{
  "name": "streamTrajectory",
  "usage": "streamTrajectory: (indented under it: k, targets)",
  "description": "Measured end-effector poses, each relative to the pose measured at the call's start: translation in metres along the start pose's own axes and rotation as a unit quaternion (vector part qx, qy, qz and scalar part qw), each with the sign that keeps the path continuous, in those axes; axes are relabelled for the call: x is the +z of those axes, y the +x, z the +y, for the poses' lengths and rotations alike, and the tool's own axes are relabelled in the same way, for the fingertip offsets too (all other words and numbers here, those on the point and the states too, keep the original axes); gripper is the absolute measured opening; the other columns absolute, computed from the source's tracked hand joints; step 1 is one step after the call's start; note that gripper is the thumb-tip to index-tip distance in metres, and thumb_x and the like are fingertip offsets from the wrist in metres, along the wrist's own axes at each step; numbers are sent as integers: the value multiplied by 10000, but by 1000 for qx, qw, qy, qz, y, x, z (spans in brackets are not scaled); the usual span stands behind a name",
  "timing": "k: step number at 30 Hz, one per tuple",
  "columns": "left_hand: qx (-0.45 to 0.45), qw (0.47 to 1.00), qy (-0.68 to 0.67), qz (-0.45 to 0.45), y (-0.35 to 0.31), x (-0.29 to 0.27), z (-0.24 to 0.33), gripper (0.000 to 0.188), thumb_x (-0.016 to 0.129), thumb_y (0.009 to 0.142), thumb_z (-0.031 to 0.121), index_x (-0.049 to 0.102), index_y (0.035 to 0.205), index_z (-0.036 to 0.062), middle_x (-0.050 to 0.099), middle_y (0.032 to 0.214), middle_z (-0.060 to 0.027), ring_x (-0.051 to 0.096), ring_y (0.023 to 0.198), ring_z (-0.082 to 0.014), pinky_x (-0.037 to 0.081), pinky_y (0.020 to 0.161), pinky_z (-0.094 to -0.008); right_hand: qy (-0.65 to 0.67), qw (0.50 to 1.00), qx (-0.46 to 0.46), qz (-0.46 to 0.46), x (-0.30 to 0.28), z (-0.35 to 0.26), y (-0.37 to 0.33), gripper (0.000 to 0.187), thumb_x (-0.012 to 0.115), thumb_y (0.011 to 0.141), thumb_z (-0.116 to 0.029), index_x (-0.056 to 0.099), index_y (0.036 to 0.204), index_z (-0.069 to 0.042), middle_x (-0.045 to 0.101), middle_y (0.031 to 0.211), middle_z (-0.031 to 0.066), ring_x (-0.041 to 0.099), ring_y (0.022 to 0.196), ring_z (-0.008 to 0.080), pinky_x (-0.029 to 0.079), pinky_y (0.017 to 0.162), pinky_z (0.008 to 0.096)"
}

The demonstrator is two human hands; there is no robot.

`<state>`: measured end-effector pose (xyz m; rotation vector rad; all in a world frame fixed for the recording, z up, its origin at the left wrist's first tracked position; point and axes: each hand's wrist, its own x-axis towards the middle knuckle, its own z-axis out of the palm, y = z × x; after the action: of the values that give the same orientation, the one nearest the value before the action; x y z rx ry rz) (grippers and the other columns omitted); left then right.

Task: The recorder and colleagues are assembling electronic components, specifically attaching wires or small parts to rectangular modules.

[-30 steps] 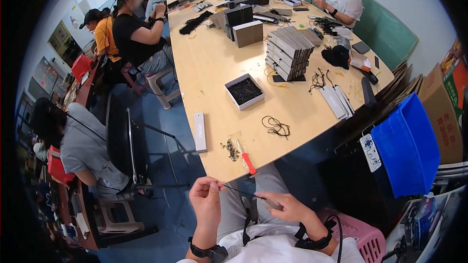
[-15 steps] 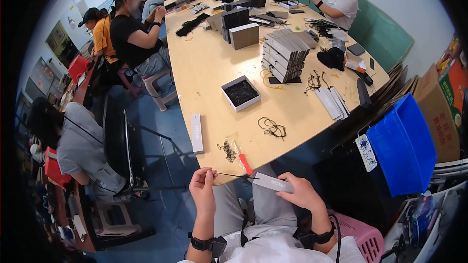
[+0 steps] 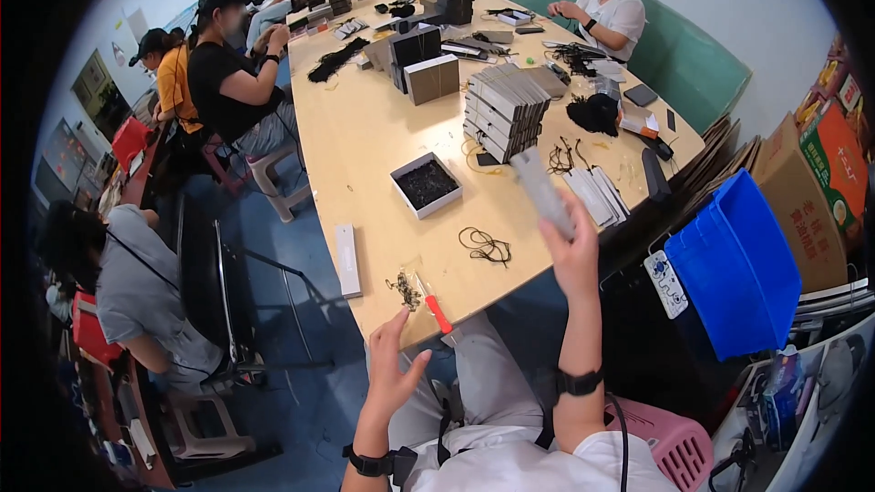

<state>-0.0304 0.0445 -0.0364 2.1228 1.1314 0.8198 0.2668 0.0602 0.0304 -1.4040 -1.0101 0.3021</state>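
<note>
My right hand (image 3: pixel 572 241) holds a grey rectangular hang tag (image 3: pixel 538 189), blurred by motion, over the table between a loop of black cords and the tall tag stack. Whether a cord hangs from that tag does not show. At the table's near edge, my left hand (image 3: pixel 394 366) has its fingers apart and holds nothing. Its fingertip is close to a small pile of dark metal-looking bits (image 3: pixel 404 292) on a clear plastic bag. Beside them lies a red-handled tool (image 3: pixel 438 314). The black cords (image 3: pixel 484 246) lie loose on the wood.
A white box of black bits (image 3: pixel 427 184) stands mid-table, with a stack of grey tags (image 3: pixel 504 114) behind it. Strung tags (image 3: pixel 597 196) lie right. A single grey tag (image 3: pixel 347 261) lies left. A blue bin (image 3: pixel 736 264) stands at right; several people sit around.
My left hand has let go of the black cord and opened near the small bits. My right hand has carried the tag up and forward over the table.
</note>
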Motion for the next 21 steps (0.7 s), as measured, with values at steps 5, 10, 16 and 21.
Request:
streamTrajectory:
  k: [5,10,16,21]
  targets:
    - [28,1000,-7,0,1,0,-1,625,701,772,139,454,1338,45,514,1300,-132,440,1194,-322,355,1019,-389,-343,934,-46,87,-35,81,44,440,658,788,-92,563,1215,-51,586,1034,147,531,1025,330,419,918,410]
    - [25,999,-27,2,1,-4,-1,558,692,775,121,503,1295,48,539,1294,-119,446,1194,-310,357,1016,-393,-490,858,-69,139,-42,108,36,356,644,790,-95,602,1140,-52,562,997,135,489,1041,342,392,931,431]
    - [26,999,-41,-13,0,-5,-2,460,671,794,112,563,1237,52,530,1306,-109,439,1182,-317,345,1021,-390,-103,984,-42,-142,20,72,5,69,648,796,-76,630,852,-40,592,853,104,563,857,278,459,805,372]
    - [27,999,-39,-17,2,-4,0,438,667,800,121,577,1225,69,532,1302,-107,434,1186,-318,349,1020,-395,-238,947,-100,-190,42,56,-12,106,694,756,-110,616,799,-53,582,812,82,550,846,273,455,774,373]
